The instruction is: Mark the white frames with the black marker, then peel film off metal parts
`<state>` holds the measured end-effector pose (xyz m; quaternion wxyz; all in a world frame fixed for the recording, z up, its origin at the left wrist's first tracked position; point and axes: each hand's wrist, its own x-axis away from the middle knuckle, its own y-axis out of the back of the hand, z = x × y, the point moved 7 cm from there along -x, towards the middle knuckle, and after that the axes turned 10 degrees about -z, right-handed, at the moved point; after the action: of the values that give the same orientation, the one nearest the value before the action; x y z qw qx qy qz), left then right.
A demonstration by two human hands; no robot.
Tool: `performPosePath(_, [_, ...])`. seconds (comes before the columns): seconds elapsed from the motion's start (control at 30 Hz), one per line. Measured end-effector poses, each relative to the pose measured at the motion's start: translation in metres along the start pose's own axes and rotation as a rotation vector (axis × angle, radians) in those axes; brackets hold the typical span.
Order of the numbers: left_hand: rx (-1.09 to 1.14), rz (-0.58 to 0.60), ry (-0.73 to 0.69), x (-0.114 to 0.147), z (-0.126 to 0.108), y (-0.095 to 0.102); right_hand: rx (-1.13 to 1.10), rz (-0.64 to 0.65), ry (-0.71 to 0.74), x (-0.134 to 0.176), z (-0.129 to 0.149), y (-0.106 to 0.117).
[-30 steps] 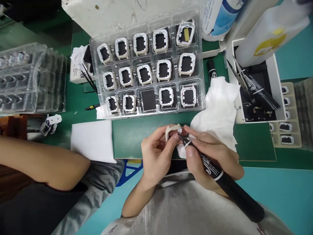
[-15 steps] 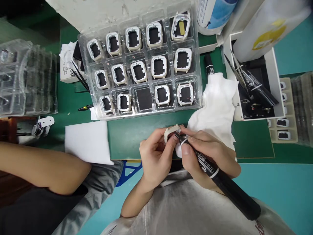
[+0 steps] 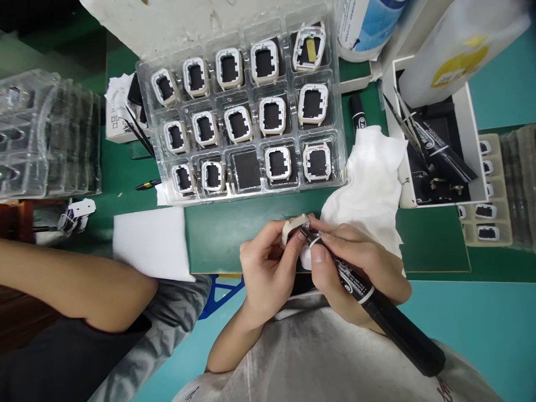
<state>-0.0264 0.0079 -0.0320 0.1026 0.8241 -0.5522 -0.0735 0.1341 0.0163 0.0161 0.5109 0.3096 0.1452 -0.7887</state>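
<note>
Marker (image 3: pixel 377 306) still tip-first at pale frame (image 3: pixel 295 223), barely shifted — left fingers (image 3: pixel 268 233) pinching frame, right fingers (image 3: pixel 349 247) gripping marker.

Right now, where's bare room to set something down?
Bare green mat shows between the white pad and left hand, and right of the white cloth, in front of the white box. Crowded: the frame tray, that box.
</note>
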Motion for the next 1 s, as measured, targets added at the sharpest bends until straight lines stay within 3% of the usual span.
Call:
performPosePath(0.1, [-0.051, -0.008, -0.025, 0.001, -0.0007, 0.001, -0.006, 0.006, 0.014, -0.0006, 0.0008, -0.0007])
performPosePath(0.2, [-0.087, 0.002, -0.045, 0.0025, -0.0001, 0.0017, 0.004, 0.104, 0.061, -0.0012, 0.0035, -0.005])
performPosePath(0.37, [-0.1, 0.021, -0.08, 0.0033, -0.0015, 0.0013, 0.039, 0.099, 0.092, -0.003, 0.0055, -0.0015])
performPosePath(0.53, [-0.094, -0.019, -0.094, 0.0019, -0.0068, 0.0015, -0.009, 0.133, 0.015, -0.0037, 0.0029, -0.0025])
performPosePath(0.73, [-0.114, -0.01, -0.079, 0.0019, -0.0074, 0.0014, 0.002, 0.138, 0.069, -0.005, 0.0041, -0.0016])
performPosePath(1.0, [-0.085, -0.029, -0.049, 0.0024, -0.0022, 0.0036, -0.009, 0.12, -0.004, -0.0051, 0.0046, -0.0011])
